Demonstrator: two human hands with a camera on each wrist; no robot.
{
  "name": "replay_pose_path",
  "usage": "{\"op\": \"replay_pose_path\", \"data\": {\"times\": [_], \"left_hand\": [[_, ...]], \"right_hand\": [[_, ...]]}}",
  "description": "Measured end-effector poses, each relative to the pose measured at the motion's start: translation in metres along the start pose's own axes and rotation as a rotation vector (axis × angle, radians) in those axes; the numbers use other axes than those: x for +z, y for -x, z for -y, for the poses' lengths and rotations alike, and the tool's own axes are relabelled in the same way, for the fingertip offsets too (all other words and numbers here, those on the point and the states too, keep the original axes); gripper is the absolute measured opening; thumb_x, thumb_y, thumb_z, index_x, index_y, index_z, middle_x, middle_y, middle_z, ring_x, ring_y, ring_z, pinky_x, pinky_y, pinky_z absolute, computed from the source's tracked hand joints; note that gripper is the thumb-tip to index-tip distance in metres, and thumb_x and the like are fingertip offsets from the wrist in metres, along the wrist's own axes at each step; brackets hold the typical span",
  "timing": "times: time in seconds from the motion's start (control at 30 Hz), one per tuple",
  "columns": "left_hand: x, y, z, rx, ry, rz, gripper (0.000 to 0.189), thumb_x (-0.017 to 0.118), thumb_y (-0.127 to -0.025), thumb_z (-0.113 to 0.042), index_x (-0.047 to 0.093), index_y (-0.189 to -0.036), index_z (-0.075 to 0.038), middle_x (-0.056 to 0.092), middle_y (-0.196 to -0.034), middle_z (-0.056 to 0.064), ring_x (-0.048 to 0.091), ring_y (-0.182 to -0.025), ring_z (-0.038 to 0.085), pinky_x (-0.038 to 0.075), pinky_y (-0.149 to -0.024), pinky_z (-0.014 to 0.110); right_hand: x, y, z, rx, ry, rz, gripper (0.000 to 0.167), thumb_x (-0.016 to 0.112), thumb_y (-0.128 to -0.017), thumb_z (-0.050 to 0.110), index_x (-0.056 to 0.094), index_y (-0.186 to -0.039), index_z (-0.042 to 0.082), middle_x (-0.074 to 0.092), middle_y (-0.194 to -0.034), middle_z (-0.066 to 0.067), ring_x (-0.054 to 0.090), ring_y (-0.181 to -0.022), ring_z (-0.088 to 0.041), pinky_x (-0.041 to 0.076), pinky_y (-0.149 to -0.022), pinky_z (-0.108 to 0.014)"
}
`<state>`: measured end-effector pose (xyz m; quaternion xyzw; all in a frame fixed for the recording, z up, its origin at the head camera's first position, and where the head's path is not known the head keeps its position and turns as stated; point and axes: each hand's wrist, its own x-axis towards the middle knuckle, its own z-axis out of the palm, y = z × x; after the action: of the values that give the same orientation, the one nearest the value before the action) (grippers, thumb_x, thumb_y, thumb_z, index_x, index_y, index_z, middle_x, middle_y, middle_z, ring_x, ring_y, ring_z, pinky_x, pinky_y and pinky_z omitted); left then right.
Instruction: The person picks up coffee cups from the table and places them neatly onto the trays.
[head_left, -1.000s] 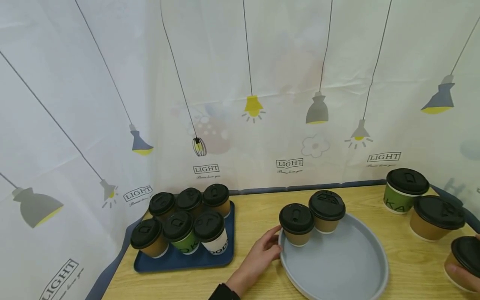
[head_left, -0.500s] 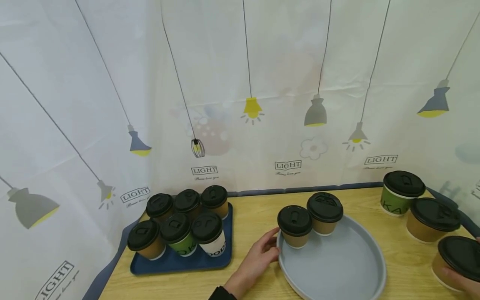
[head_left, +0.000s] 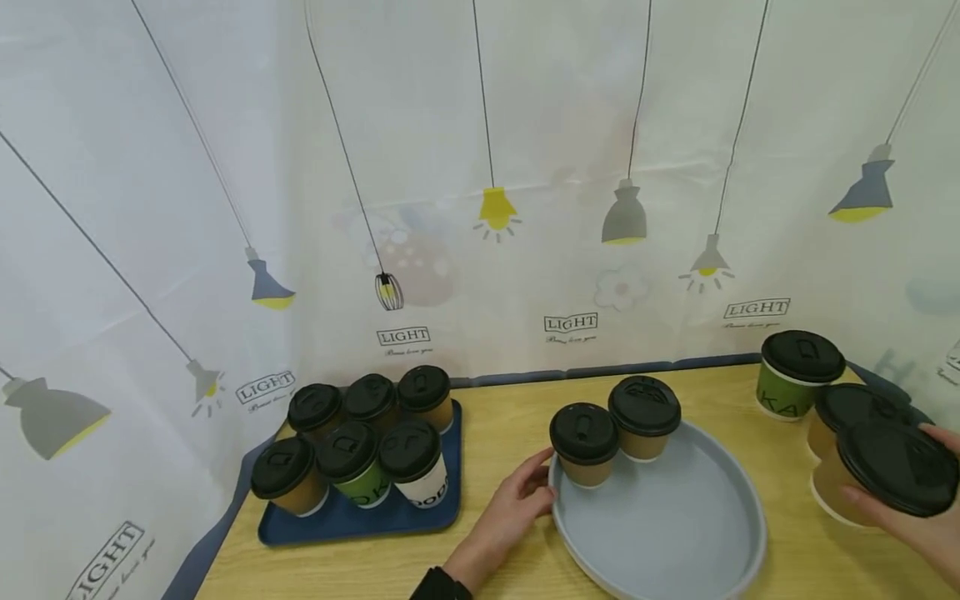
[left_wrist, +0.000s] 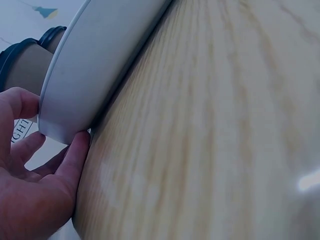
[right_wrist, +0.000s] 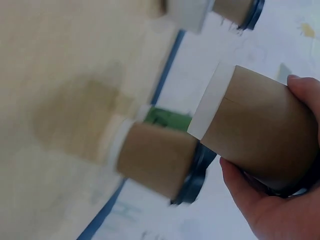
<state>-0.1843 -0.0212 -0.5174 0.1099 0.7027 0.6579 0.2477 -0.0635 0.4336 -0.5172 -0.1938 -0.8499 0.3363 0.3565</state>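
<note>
My right hand (head_left: 915, 529) grips a brown paper coffee cup (head_left: 831, 492) with a black lid, thumb and fingers on opposite sides. The right wrist view shows this cup (right_wrist: 260, 120) raised off the table, with its white base rim exposed. My left hand (head_left: 506, 521) holds the left edge of a round grey tray (head_left: 675, 525); in the left wrist view, its fingers (left_wrist: 75, 155) lie along the tray's outer wall (left_wrist: 95, 65) at the tabletop. Two brown lidded cups, one in front (head_left: 587, 472) and one behind (head_left: 645, 446), stand together at the tray's back left.
At left, a blue rectangular tray (head_left: 360, 532) bears several lidded cups, brown, green and white. A green cup (head_left: 780, 393) and another brown cup (head_left: 819, 437) stand at the back right. A printed curtain (head_left: 450, 167) hangs behind the wooden table (head_left: 502, 433).
My right hand has lifted the brown cup and moved it left, so it now overlaps the brown cup behind it. My left hand stays at the tray's edge.
</note>
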Motion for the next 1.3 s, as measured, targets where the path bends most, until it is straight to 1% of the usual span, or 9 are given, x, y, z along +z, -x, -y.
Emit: {"op": "replay_pose_path", "data": {"times": [0.03, 0.07, 0.1, 0.2, 0.37, 0.5, 0.77, 1.0, 1.3], "left_hand": [[0.000, 0.000, 0.000, 0.005, 0.000, -0.002, 0.061, 0.058, -0.100, -0.015, 0.043, -0.159, -0.016, 0.054, -0.147, 0.015, 0.057, -0.129, 0.025, 0.054, -0.101, 0.040], [-0.001, 0.000, 0.000, 0.007, 0.002, -0.005, 0.061, 0.058, -0.100, -0.015, 0.043, -0.159, -0.016, 0.053, -0.147, 0.015, 0.057, -0.129, 0.025, 0.054, -0.101, 0.040], [-0.001, 0.001, 0.000, 0.009, -0.001, -0.005, 0.061, 0.057, -0.100, -0.015, 0.043, -0.159, -0.016, 0.053, -0.146, 0.015, 0.057, -0.128, 0.025, 0.054, -0.101, 0.040], [0.000, 0.001, -0.001, 0.011, -0.003, -0.001, 0.061, 0.057, -0.100, -0.015, 0.043, -0.159, -0.016, 0.053, -0.146, 0.015, 0.057, -0.128, 0.026, 0.054, -0.101, 0.039], [0.000, 0.000, -0.001, 0.014, -0.013, -0.001, 0.061, 0.058, -0.100, -0.016, 0.043, -0.159, -0.018, 0.052, -0.148, 0.015, 0.055, -0.131, 0.026, 0.053, -0.102, 0.040], [-0.001, -0.001, 0.001, 0.020, -0.018, -0.004, 0.061, 0.057, -0.100, -0.016, 0.043, -0.159, -0.019, 0.052, -0.149, 0.015, 0.055, -0.132, 0.026, 0.053, -0.103, 0.040], [-0.005, 0.000, 0.004, 0.018, -0.010, -0.006, 0.060, 0.057, -0.101, -0.016, 0.043, -0.159, -0.018, 0.053, -0.147, 0.015, 0.055, -0.131, 0.026, 0.053, -0.102, 0.040], [-0.006, 0.002, 0.004, 0.031, -0.013, -0.005, 0.060, 0.057, -0.101, -0.015, 0.043, -0.159, -0.018, 0.053, -0.147, 0.016, 0.056, -0.131, 0.026, 0.054, -0.101, 0.040], [0.001, -0.002, 0.005, 0.048, -0.053, -0.012, 0.058, 0.058, -0.102, -0.019, 0.044, -0.158, -0.020, 0.054, -0.147, 0.013, 0.056, -0.130, 0.024, 0.055, -0.100, 0.039]], "right_hand": [[-0.002, -0.001, 0.022, 0.026, 0.003, 0.052, 0.105, 0.087, -0.080, 0.043, 0.029, -0.163, 0.015, 0.031, -0.158, -0.029, 0.032, -0.138, -0.057, 0.021, -0.116, -0.071], [-0.002, -0.003, 0.031, 0.049, 0.020, 0.100, 0.106, 0.088, -0.080, 0.032, 0.025, -0.164, 0.016, 0.026, -0.161, -0.029, 0.030, -0.140, -0.057, 0.021, -0.114, -0.072], [-0.002, -0.004, 0.042, 0.058, 0.035, 0.140, 0.108, 0.088, -0.081, 0.033, 0.023, -0.165, 0.016, 0.023, -0.162, -0.030, 0.029, -0.139, -0.059, 0.023, -0.111, -0.074], [-0.009, -0.005, 0.092, 0.104, 0.106, 0.296, 0.118, 0.089, -0.080, 0.035, 0.012, -0.161, -0.003, 0.019, -0.153, -0.044, 0.036, -0.123, -0.067, 0.032, -0.097, -0.077], [-0.004, -0.009, 0.129, 0.053, 0.139, 0.434, 0.126, 0.090, -0.078, 0.045, 0.009, -0.161, -0.005, 0.024, -0.147, -0.047, 0.046, -0.107, -0.066, 0.042, -0.079, -0.071], [0.010, -0.013, 0.132, 0.010, 0.153, 0.530, 0.131, 0.090, -0.075, 0.052, 0.009, -0.161, -0.003, 0.035, -0.140, -0.049, 0.049, -0.109, -0.066, 0.045, -0.077, -0.070], [0.036, -0.014, 0.127, -0.117, 0.065, 0.658, 0.122, 0.091, -0.076, 0.046, 0.018, -0.158, -0.005, 0.039, -0.140, -0.043, 0.048, -0.117, -0.063, 0.046, -0.083, -0.070], [0.049, -0.010, 0.123, -0.169, 0.037, 0.681, 0.119, 0.093, -0.075, 0.040, 0.021, -0.155, -0.009, 0.042, -0.137, -0.041, 0.052, -0.114, -0.060, 0.048, -0.082, -0.067], [0.058, -0.007, 0.112, -0.233, -0.017, 0.606, 0.116, 0.099, -0.067, 0.030, 0.028, -0.149, -0.012, 0.046, -0.133, -0.042, 0.053, -0.114, -0.058, 0.046, -0.084, -0.067]]}}
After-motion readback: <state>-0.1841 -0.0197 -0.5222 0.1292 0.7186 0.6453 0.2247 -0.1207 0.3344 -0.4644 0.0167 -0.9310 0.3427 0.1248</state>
